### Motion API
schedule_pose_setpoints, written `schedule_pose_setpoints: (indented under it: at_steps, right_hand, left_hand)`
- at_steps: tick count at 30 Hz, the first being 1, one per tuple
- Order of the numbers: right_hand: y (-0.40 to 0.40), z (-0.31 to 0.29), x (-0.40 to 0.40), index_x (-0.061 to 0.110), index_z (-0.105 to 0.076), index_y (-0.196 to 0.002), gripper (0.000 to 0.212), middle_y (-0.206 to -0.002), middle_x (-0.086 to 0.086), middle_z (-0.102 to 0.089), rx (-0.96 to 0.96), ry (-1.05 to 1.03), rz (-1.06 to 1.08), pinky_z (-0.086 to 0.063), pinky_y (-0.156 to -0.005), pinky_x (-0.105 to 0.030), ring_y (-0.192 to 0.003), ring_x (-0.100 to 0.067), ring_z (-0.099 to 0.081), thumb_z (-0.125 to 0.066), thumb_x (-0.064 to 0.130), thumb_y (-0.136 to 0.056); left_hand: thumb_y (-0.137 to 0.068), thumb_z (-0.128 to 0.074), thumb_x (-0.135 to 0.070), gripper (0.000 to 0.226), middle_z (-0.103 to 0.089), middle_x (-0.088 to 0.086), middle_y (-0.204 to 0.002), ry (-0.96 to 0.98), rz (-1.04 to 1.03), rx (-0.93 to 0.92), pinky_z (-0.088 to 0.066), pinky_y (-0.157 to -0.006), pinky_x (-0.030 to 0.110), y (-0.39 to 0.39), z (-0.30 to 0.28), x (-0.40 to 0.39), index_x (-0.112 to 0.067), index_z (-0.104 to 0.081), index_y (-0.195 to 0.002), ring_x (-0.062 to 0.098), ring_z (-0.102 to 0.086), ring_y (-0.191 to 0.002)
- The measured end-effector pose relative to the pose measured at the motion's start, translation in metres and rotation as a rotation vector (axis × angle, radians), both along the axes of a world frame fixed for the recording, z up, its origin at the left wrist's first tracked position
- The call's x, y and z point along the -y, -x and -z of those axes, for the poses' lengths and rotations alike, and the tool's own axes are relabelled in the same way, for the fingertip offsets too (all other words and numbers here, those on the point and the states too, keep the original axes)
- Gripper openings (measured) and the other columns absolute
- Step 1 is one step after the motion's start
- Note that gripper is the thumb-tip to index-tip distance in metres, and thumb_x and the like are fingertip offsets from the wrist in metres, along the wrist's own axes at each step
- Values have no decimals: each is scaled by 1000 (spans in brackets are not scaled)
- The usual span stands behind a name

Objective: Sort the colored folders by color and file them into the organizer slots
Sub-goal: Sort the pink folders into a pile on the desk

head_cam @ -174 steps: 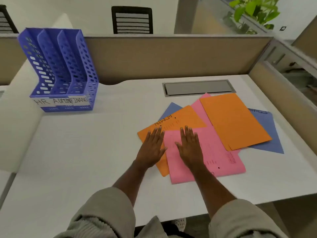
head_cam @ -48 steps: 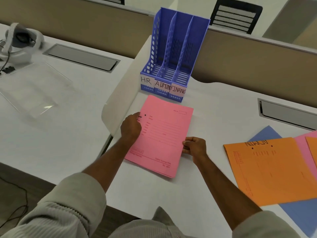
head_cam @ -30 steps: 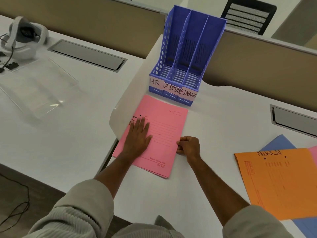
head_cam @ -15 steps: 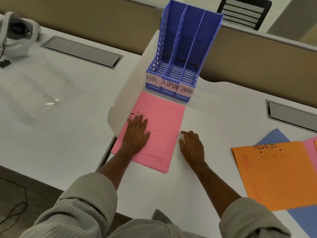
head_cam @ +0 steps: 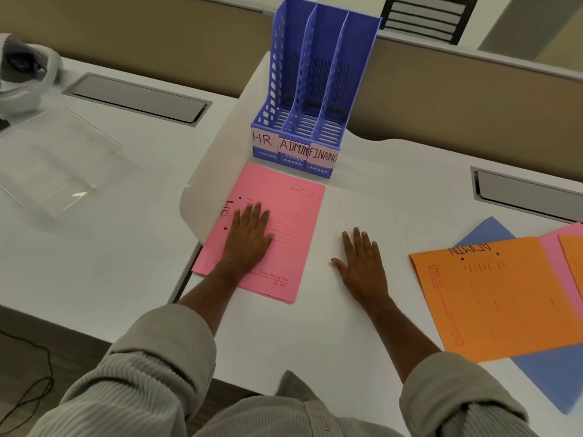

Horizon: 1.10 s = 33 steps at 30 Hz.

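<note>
A pink folder [head_cam: 293, 216] marked HR lies flat on the white desk just in front of the blue organizer [head_cam: 315, 89], whose three empty slots are labelled HR, ADMIN and FINANCE. My left hand [head_cam: 249, 238] rests flat on the pink folder, fingers spread. My right hand [head_cam: 362, 263] lies flat on the bare desk to the folder's right, touching no folder. At the right, an orange folder [head_cam: 495, 301] marked ADMIN lies on a blue folder [head_cam: 549, 380], with another pink folder [head_cam: 558, 257] and a second orange folder [head_cam: 572, 257] partly out of view.
A clear plastic sheet [head_cam: 53, 159] and a white headset [head_cam: 22, 77] sit on the neighbouring desk at the left. Grey cable hatches [head_cam: 135, 99] [head_cam: 530, 193] are set into both desks. A tan partition [head_cam: 457, 99] runs behind the organizer.
My right hand has let go of the pink folder's right edge and slid right onto the bare desk, fingers now flat. My left hand stays pressed on the folder.
</note>
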State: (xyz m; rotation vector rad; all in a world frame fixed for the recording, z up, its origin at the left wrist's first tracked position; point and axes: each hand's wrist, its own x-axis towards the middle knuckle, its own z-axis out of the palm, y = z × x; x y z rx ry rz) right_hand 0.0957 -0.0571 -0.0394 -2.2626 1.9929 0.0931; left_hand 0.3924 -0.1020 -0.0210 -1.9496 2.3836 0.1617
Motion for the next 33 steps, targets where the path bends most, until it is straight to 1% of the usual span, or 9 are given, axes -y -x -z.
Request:
schedule_pose_setpoints:
  at_steps: [5, 12, 16, 20, 23, 27, 28, 33]
  right_hand:
    - [20, -7, -2, 20, 2, -160, 74, -168, -9, 8, -21, 19, 13, 0, -126, -44, -155, -26, 9, -21, 59, -101]
    - [55, -14, -13, 20, 0, -160, 73, -167, -9, 8, 11, 35, 13, -2, -126, -46, -154, -26, 11, -24, 58, -102]
    - [83, -18, -21, 19, -6, -160, 72, -167, -11, 2, -6, 55, 27, -3, -125, -47, -155, -29, 5, -26, 57, -102]
    - [116, -21, -33, 19, -6, -160, 73, -168, -11, 1, -7, 56, 54, -3, -125, -47, -155, -28, 4, -21, 59, -101]
    - [142, -22, -43, 19, -6, -160, 75, -168, -11, 1, -18, 47, 72, -3, -125, -47, -155, -29, 4, -14, 60, -98]
    - [177, -21, -56, 15, -16, -159, 73, -166, -15, -8, 8, 76, 93, -8, -125, -50, -154, -34, -6, -24, 57, -100]
    - [185, -21, -59, 14, -17, -159, 73, -166, -16, -10, 12, 76, 94, -7, -125, -51, -154, -34, -7, -23, 56, -100]
    - [226, -15, -69, 17, -6, -160, 77, -167, -14, -3, -6, 31, 134, -1, -125, -49, -155, -31, 1, -13, 61, -97]
  left_hand:
    - [-103, -19, -54, 72, 3, 11, -167, -8, -5, -58, 1, -124, 47, 33, -2, -10, -13, 1, -159, 28, 5, -154]
    - [-104, -21, -54, 72, 3, 12, -166, -24, 44, -39, 3, -124, 46, 79, -3, -25, -12, 0, -159, 29, 4, -154]
    - [-104, -21, -53, 71, 4, 12, -166, -17, 83, -24, 3, -124, 46, 108, -4, -33, -13, 0, -159, 28, 5, -154]
    - [-104, -22, -53, 70, 4, 10, -167, -14, 119, -50, 3, -124, 45, 140, -5, -40, -15, -4, -159, 27, 6, -154]
    - [-104, -22, -54, 69, 3, 9, -167, -10, 153, -29, 3, -124, 46, 166, -5, -44, -16, -4, -159, 26, 6, -154]
    - [-104, -22, -53, 69, 0, 9, -167, -7, 197, -27, 5, -123, 47, 203, -6, -49, -15, -6, -159, 27, 4, -154]
    - [-104, -22, -53, 69, -1, 9, -167, -6, 208, -26, 5, -123, 47, 212, -6, -50, -15, -7, -159, 27, 3, -154]
    - [-104, -23, -54, 69, -3, 9, -167, -5, 265, -27, 4, -123, 47, 260, -4, -58, -15, -9, -159, 27, 1, -154]
